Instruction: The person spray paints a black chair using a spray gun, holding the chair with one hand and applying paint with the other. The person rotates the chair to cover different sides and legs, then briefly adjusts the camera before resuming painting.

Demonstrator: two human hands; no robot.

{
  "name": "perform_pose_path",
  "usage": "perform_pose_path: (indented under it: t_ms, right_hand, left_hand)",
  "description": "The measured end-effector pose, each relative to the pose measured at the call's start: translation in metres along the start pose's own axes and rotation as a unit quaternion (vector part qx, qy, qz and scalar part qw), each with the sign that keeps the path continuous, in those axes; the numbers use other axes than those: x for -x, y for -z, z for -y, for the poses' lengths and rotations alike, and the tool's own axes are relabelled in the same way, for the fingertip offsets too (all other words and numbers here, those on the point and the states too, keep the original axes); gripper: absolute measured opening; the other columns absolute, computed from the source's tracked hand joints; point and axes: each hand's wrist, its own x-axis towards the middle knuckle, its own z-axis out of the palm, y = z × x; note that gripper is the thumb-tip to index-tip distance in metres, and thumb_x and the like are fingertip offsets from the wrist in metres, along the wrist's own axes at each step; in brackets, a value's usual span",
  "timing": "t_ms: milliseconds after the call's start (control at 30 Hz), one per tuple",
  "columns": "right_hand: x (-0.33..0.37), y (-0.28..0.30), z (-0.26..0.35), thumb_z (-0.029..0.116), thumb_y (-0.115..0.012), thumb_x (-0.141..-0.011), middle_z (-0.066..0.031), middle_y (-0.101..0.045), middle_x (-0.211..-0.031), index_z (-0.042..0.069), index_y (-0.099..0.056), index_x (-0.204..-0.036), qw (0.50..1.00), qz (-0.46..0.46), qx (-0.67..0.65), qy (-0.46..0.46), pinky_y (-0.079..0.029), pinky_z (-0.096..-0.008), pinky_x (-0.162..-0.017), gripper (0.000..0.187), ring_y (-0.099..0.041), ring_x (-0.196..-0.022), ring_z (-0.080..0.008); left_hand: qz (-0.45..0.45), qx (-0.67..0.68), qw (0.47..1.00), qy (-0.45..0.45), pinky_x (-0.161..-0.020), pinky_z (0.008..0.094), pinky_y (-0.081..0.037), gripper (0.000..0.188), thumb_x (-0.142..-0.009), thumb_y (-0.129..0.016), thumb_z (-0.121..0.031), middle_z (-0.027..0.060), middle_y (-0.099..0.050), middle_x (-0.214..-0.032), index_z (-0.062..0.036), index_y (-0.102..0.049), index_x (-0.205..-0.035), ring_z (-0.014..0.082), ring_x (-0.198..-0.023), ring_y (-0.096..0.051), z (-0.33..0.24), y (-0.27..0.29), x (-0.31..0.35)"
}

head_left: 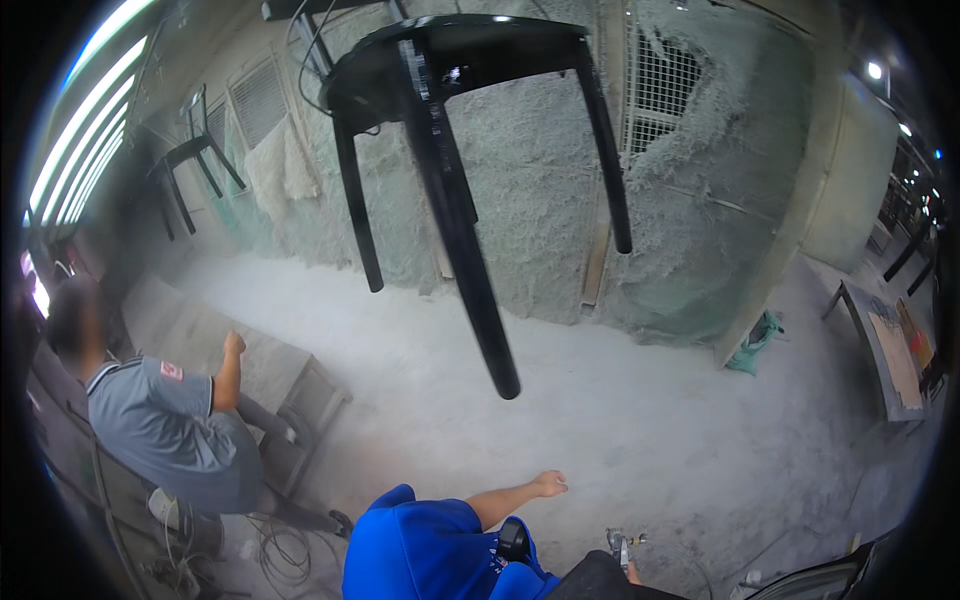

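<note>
My left hand [548,485] reaches forward from a blue sleeve [425,545] over the dusty floor, fingers loosely apart and holding nothing. Low at the bottom edge, a small part of my right hand [633,573] grips a metal spray gun [620,547] that points up. A black four-legged table [450,120] hangs above and ahead of me, its nearest leg reaching down toward my left hand but well apart from it.
A person in a grey shirt [165,430] crouches at the left beside grey panels [290,385], one fist raised. Hoses [280,550] coil on the floor. Another black table [190,160] hangs far left. A fuzz-coated wall [540,200] stands behind, and a bench [885,350] at the right.
</note>
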Motion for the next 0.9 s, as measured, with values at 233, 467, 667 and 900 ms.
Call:
perform_pose_path:
  t_ms: [233, 467, 667, 900]
  right_hand:
    - [-0.007, 0.107, -0.060, 0.033, -0.071, -0.090, -0.0067, -0.072, -0.075, 0.003, -0.067, -0.103, 0.996, -0.035, 0.048, 0.070, -0.056, -0.0307, -0.061, 0.032, -0.072, -0.068, -0.0181]
    - [0.007, 0.224, -0.048, 0.068, -0.064, -0.087, -0.0023, -0.067, -0.065, 0.002, -0.068, -0.085, 0.986, -0.080, -0.068, 0.128, -0.046, -0.0258, -0.051, 0.066, -0.060, -0.057, -0.0084]
    - [0.012, 0.360, -0.033, 0.110, -0.012, -0.054, -0.0085, -0.066, -0.069, -0.006, -0.066, -0.096, 0.914, 0.085, -0.394, 0.044, -0.040, -0.0267, -0.043, 0.135, -0.045, -0.040, -0.0089]
    - [-0.048, 0.454, -0.063, 0.112, -0.012, -0.051, -0.0089, -0.056, -0.060, -0.007, -0.064, -0.098, 0.780, -0.158, -0.588, 0.146, -0.030, -0.0237, -0.034, 0.138, -0.036, -0.033, -0.0074]
  left_hand:
    - [0.090, -0.269, 0.958, -0.034, -0.099, 0.0455, -0.052, 0.050, -0.088, -0.063, -0.049, 0.0182, -0.071, -0.120, -0.0161, -0.070, -0.125, 0.0381, -0.113, -0.066, 0.034, -0.090, 0.024]
    - [0.120, -0.219, 0.966, 0.063, -0.081, 0.0507, -0.057, 0.037, -0.088, -0.059, -0.037, 0.0182, -0.075, -0.093, -0.0049, -0.077, -0.092, 0.0385, -0.087, -0.073, 0.079, -0.118, 0.091]
    - [0.118, -0.105, 0.978, 0.137, -0.078, 0.0511, -0.057, 0.032, -0.089, -0.060, -0.033, 0.0173, -0.076, -0.093, -0.0065, -0.076, -0.096, 0.0372, -0.084, -0.073, -0.028, -0.124, -0.013]
    - [0.213, -0.175, 0.961, -0.001, -0.074, 0.0516, -0.057, 0.028, -0.089, -0.062, -0.029, 0.0161, -0.076, -0.094, -0.0084, -0.076, -0.100, 0.0357, -0.081, -0.072, -0.122, -0.210, -0.114]
